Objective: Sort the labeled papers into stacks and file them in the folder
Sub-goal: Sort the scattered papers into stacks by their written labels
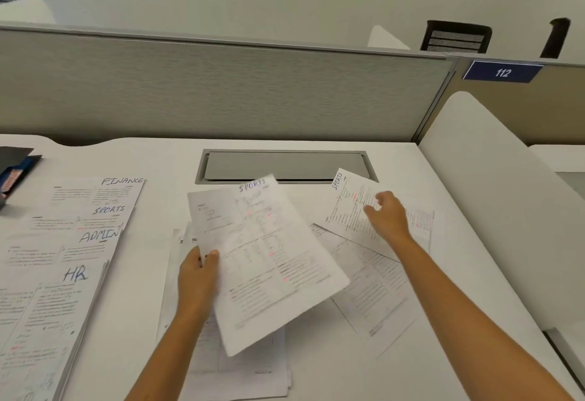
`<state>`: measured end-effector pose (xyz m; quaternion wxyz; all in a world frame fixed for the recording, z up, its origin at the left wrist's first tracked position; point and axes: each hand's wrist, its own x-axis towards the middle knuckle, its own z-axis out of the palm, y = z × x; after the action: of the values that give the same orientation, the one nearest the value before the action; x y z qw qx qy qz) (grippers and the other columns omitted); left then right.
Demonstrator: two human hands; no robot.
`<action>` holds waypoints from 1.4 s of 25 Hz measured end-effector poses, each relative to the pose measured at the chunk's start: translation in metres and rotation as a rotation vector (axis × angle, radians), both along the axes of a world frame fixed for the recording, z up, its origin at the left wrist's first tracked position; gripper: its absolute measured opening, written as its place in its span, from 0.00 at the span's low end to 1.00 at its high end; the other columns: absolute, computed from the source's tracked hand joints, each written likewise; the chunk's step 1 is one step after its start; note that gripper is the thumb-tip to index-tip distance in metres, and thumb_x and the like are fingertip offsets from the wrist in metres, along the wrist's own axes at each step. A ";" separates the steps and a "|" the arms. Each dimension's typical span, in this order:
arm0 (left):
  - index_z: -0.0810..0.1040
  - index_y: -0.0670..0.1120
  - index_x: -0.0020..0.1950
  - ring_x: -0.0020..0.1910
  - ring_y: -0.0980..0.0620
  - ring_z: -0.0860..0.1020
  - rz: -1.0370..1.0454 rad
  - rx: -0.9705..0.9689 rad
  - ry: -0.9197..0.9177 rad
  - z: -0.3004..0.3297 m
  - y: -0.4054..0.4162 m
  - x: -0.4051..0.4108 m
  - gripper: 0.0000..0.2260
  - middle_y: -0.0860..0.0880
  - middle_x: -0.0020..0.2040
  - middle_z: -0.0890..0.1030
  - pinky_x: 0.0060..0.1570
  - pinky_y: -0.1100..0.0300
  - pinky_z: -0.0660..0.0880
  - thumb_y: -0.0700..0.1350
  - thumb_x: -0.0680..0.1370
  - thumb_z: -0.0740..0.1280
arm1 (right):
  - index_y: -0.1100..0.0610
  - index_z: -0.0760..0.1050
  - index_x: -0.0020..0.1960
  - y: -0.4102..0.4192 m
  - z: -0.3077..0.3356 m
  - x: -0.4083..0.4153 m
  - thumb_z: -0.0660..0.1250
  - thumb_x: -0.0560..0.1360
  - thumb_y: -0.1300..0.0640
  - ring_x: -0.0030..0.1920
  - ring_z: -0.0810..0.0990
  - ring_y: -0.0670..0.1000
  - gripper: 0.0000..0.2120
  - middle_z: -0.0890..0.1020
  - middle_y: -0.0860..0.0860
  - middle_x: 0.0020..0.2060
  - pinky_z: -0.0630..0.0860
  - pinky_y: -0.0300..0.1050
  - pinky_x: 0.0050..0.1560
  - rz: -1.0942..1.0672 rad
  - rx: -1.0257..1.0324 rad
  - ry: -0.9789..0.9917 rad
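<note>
My left hand (198, 277) grips a paper labelled SPORTS (269, 261) by its left edge and holds it tilted above the unsorted pile (240, 369). My right hand (387, 215) rests with fingers spread on another SPORTS paper (348, 207) lying at the right, on top of loose sheets (376, 293). On the left lie four overlapping stacks labelled FINANCE (122, 181), SPORTS (108, 210), ADMIN (98, 236) and HR (74, 274). A dark blue folder (15, 169) sits at the far left edge.
A grey cable hatch (285, 164) is set into the white desk (133, 321) behind the papers. A grey partition (221, 90) backs the desk; a white rounded divider (493, 204) borders it on the right. A sign reads 112 (502, 72).
</note>
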<state>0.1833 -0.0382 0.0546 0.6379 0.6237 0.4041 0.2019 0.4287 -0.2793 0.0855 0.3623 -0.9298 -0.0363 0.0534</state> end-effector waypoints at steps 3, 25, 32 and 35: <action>0.74 0.48 0.54 0.47 0.47 0.80 -0.043 0.078 0.113 -0.016 0.009 -0.011 0.05 0.49 0.47 0.80 0.39 0.58 0.75 0.44 0.81 0.60 | 0.58 0.65 0.69 -0.030 -0.018 0.046 0.70 0.73 0.55 0.65 0.68 0.64 0.27 0.69 0.60 0.66 0.67 0.56 0.64 0.000 -0.268 0.055; 0.73 0.44 0.40 0.38 0.47 0.79 -0.012 0.027 0.141 -0.027 0.014 -0.007 0.12 0.46 0.40 0.81 0.36 0.55 0.75 0.49 0.80 0.62 | 0.63 0.79 0.50 -0.026 0.023 0.135 0.66 0.75 0.60 0.48 0.78 0.62 0.08 0.81 0.60 0.45 0.67 0.46 0.46 0.162 -0.215 -0.316; 0.75 0.37 0.46 0.45 0.39 0.81 -0.045 0.018 0.167 -0.030 0.020 -0.010 0.15 0.41 0.46 0.83 0.46 0.42 0.79 0.50 0.80 0.62 | 0.61 0.80 0.53 -0.009 0.148 0.095 0.65 0.75 0.57 0.38 0.75 0.47 0.12 0.81 0.53 0.43 0.66 0.33 0.40 0.019 0.148 -0.733; 0.74 0.35 0.47 0.42 0.41 0.80 -0.059 -0.017 0.160 -0.031 0.022 -0.011 0.16 0.38 0.47 0.82 0.42 0.47 0.78 0.49 0.80 0.62 | 0.60 0.80 0.53 0.009 0.163 0.078 0.66 0.74 0.56 0.38 0.74 0.44 0.11 0.79 0.49 0.43 0.70 0.32 0.40 0.062 0.210 -0.632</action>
<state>0.1721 -0.0162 0.0235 0.6145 0.6440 0.4370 0.1289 0.5072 -0.2707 0.2481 0.4254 -0.8564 -0.1805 -0.2305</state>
